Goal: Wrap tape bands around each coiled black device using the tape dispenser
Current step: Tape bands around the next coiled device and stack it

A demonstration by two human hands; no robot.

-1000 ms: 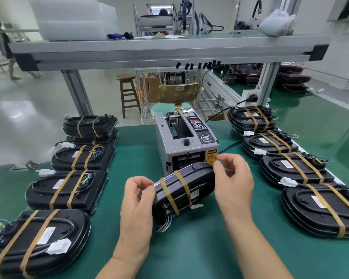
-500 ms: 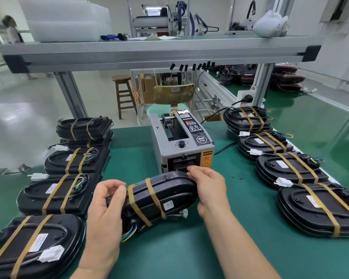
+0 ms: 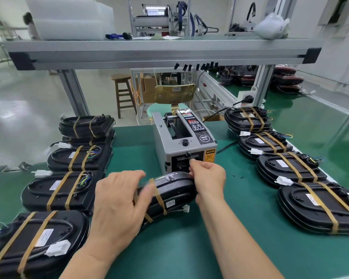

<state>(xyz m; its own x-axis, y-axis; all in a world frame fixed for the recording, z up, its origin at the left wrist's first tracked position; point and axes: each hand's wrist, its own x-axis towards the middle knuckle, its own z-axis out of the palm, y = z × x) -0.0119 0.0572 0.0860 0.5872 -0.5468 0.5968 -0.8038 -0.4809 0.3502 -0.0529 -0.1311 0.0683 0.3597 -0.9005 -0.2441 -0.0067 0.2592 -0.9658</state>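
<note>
A: Nearest first, at 11 o'clock?
B: Wrapped over the near end of the coiled black device [image 3: 173,190], the left hand [image 3: 117,202], gripping it; fingers blurred.

A: And the device itself?
B: At 12 o'clock, tilted low over the green table [image 3: 189,250], just in front of the tape dispenser [image 3: 183,146]. Hard to say whether resting on the mat. Already crossed by two tan tape bands [image 3: 159,198], with a white connector [image 3: 185,208] poking out on the near side.

A: At 1 o'clock?
B: Against the device's far end, the right hand [image 3: 208,180], curled, with fingertips [image 3: 192,162] bunched at the dispenser's outlet. Impossible to tell whether pinching tape there.

A: Out to the sides?
B: From 8 to 10 o'clock, the left row of banded devices [image 3: 56,194], with the farthest stacked on another. From 3 to 1 o'clock, the right row of banded devices [image 3: 318,210]. Two tan bands apiece.

A: Farther still?
B: Spanning overhead at 12 o'clock, a metal shelf [image 3: 159,51]. Beyond the bench, a wooden stool [image 3: 123,93] at 11 and a gold-backed chair [image 3: 174,93] at 12.
</note>
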